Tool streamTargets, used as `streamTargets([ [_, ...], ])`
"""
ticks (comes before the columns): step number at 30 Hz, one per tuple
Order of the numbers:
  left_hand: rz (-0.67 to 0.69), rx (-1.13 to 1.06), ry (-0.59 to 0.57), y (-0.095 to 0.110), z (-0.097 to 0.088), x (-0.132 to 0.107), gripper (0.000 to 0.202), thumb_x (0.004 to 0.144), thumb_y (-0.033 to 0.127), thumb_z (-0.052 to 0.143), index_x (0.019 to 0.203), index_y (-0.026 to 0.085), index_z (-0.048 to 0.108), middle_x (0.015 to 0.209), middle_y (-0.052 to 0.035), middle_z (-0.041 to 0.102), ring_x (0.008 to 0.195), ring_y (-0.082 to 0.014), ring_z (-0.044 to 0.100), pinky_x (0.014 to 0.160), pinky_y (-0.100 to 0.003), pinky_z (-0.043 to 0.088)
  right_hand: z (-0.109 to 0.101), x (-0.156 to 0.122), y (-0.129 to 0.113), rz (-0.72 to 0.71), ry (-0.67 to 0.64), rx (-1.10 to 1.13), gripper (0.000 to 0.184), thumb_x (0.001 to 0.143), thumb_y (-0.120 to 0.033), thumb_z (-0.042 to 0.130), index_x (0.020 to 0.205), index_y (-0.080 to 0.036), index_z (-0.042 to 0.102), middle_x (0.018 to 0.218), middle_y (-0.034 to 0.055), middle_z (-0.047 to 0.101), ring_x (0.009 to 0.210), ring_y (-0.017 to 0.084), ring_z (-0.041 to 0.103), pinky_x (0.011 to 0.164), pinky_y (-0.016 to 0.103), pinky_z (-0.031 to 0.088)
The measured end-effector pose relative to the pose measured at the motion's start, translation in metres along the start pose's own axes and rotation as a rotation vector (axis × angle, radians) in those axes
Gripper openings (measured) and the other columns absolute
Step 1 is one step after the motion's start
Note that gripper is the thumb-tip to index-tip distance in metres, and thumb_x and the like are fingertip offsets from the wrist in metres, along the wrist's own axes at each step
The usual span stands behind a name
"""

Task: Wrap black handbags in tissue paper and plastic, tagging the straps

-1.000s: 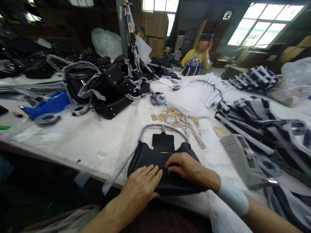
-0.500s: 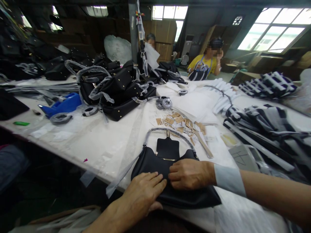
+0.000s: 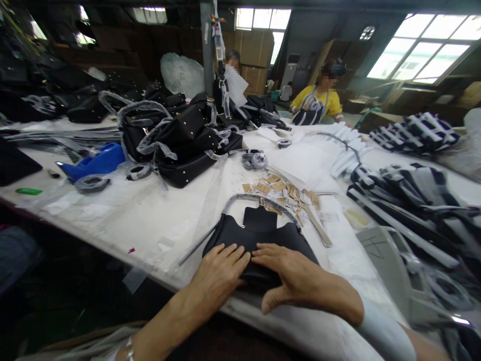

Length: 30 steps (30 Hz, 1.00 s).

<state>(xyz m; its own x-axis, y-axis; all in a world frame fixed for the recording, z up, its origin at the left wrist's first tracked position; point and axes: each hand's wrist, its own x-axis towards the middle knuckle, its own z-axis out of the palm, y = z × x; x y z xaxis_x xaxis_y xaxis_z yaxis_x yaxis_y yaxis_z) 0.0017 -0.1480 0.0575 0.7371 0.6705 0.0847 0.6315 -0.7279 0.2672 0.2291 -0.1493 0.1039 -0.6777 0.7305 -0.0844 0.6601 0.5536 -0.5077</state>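
Note:
A black handbag (image 3: 259, 233) lies at the table's near edge, its flap folded back away from me and its wrapped strap arched beyond it. Flat on the left part of the bag rests my left hand (image 3: 221, 265), fingers stretched out. My right hand (image 3: 289, 273) is spread over the right part, fingertips on the bag and thumb held apart toward me. Neither hand grips anything. Just past the strap lies a heap of brown paper tags (image 3: 280, 188). Both palms hide the near part of the bag.
A pile of black bags (image 3: 184, 145) stands back left, near a blue tape dispenser (image 3: 93, 163). Wrapped straps (image 3: 413, 210) and a grey plastic container (image 3: 387, 271) lie at the right. Across the table sits a person in a yellow top (image 3: 332, 105).
My right hand has gone from curled fingers to spread ones, its forearm now nearer me. The bag's near side has shifted out of sight under my hands. The person opposite has lowered an arm.

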Motion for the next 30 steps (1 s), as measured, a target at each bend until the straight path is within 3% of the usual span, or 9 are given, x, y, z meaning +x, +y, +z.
streamTargets([
  [2, -0.019, -0.008, -0.035, -0.002, -0.003, 0.001, 0.055, 0.084, 0.027, 0.071, 0.135, 0.018, 0.052, 0.136, -0.0144, 0.06, 0.126, -0.0319, 0.056, 0.107, -0.048, 0.042, 0.025, -0.011, 0.007, 0.018, 0.035, -0.113, 0.085, 0.071, -0.046, 0.084, 0.142, -0.014, 0.049, 0.145, 0.0192, 0.05, 0.133, 0.036, 0.047, 0.112, 0.052, 0.037],
  [7, 0.097, -0.018, -0.172, 0.004, 0.0, -0.013, 0.048, 0.088, 0.023, 0.057, 0.136, 0.017, 0.053, 0.137, -0.0145, 0.059, 0.128, -0.0292, 0.054, 0.11, -0.044, 0.039, 0.076, -0.035, 0.0, -0.01, 0.064, -0.277, 0.065, 0.085, -0.006, 0.055, 0.148, -0.015, 0.041, 0.147, 0.0146, 0.047, 0.133, 0.029, 0.05, 0.109, 0.042, 0.046],
  [10, 0.109, 0.009, -0.206, -0.002, 0.0, -0.018, 0.055, 0.084, 0.015, 0.054, 0.138, 0.023, 0.051, 0.141, -0.0118, 0.056, 0.131, -0.0302, 0.051, 0.112, -0.049, 0.034, 0.07, -0.04, -0.005, -0.055, 0.07, -0.311, 0.073, 0.081, -0.006, 0.052, 0.151, -0.017, 0.036, 0.15, 0.0121, 0.044, 0.133, 0.029, 0.05, 0.11, 0.042, 0.045],
  [14, -0.027, 0.096, -0.174, -0.02, 0.001, -0.014, 0.083, 0.07, -0.002, 0.047, 0.147, 0.028, 0.039, 0.147, -0.0084, 0.05, 0.137, -0.0301, 0.045, 0.113, -0.053, 0.034, 0.04, -0.038, 0.009, 0.065, 0.118, -0.45, 0.082, 0.074, -0.001, 0.051, 0.151, -0.026, 0.036, 0.153, 0.0113, 0.04, 0.137, 0.038, 0.042, 0.112, 0.064, 0.033],
  [16, -0.046, 0.107, -0.112, -0.028, 0.012, -0.014, 0.087, 0.069, -0.005, 0.043, 0.148, 0.029, 0.036, 0.147, -0.0071, 0.05, 0.136, -0.0272, 0.046, 0.112, -0.049, 0.035, 0.037, -0.039, 0.022, 0.098, 0.121, -0.478, 0.083, 0.072, 0.0, 0.051, 0.151, -0.023, 0.037, 0.151, 0.0136, 0.044, 0.137, 0.039, 0.042, 0.112, 0.064, 0.034],
  [20, -0.041, 0.235, 0.094, -0.032, 0.046, -0.019, 0.083, 0.072, -0.006, 0.039, 0.149, 0.027, 0.035, 0.146, -0.0082, 0.051, 0.134, -0.0271, 0.048, 0.111, -0.049, 0.035, 0.061, -0.044, 0.045, 0.068, 0.169, -0.48, 0.084, 0.07, 0.005, 0.044, 0.15, -0.019, 0.037, 0.146, 0.0122, 0.051, 0.135, 0.032, 0.046, 0.109, 0.053, 0.043],
  [23, -0.042, 0.297, 0.156, -0.028, 0.049, -0.02, 0.076, 0.078, -0.003, 0.042, 0.148, 0.027, 0.037, 0.145, -0.008, 0.052, 0.133, -0.0274, 0.049, 0.111, -0.049, 0.035, 0.075, -0.046, 0.05, 0.081, 0.255, -0.5, 0.084, 0.072, 0.009, 0.042, 0.15, -0.02, 0.038, 0.147, 0.0107, 0.05, 0.136, 0.029, 0.046, 0.109, 0.052, 0.044],
  [26, -0.055, 0.213, 0.034, -0.016, 0.021, -0.008, 0.058, 0.084, 0.013, 0.06, 0.14, 0.025, 0.048, 0.139, -0.0086, 0.058, 0.127, -0.0267, 0.054, 0.108, -0.046, 0.04, 0.064, -0.044, 0.044, 0.098, 0.226, -0.436, 0.071, 0.079, 0.0, 0.056, 0.145, -0.021, 0.045, 0.144, 0.0097, 0.053, 0.133, 0.031, 0.049, 0.107, 0.052, 0.045],
  [30, -0.057, 0.174, -0.082, 0.012, -0.009, 0.02, 0.046, 0.073, 0.048, 0.081, 0.103, 0.017, 0.064, 0.102, -0.008, 0.069, 0.096, -0.0268, 0.065, 0.09, -0.043, 0.05, 0.039, -0.036, 0.025, 0.122, 0.205, -0.342, 0.059, 0.078, -0.04, 0.081, 0.129, -0.02, 0.06, 0.123, 0.0096, 0.068, 0.11, 0.032, 0.063, 0.09, 0.047, 0.053],
])
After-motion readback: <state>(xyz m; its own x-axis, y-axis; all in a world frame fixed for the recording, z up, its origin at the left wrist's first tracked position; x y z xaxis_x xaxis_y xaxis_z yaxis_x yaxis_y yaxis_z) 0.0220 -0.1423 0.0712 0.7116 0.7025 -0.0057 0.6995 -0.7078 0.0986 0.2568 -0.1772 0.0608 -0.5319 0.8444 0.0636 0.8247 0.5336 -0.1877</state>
